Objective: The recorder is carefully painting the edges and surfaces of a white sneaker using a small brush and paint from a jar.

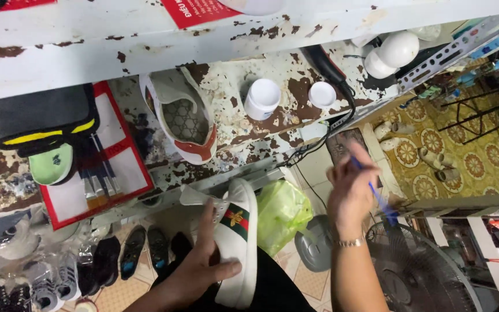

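Red-bordered white sheet (127, 167) beside sneaker (238, 242)

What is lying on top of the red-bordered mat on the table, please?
On the mat lie a dark folded cloth with yellow stripes, a green insole and several brushes. The cloth covers the mat's upper part, so anything beneath it is hidden.

Left hand (194, 271), lower centre of the frame, grips a white sneaker (236, 248) with a green-and-red stripe. Right hand (350, 190), centre right, holds a blue brush (376, 199) raised. On the paint-chipped surface (272, 124), upper centre: a second sneaker (183, 118), a white jar (261, 98), its lid (322, 94). A fan (417, 271) stands lower right.
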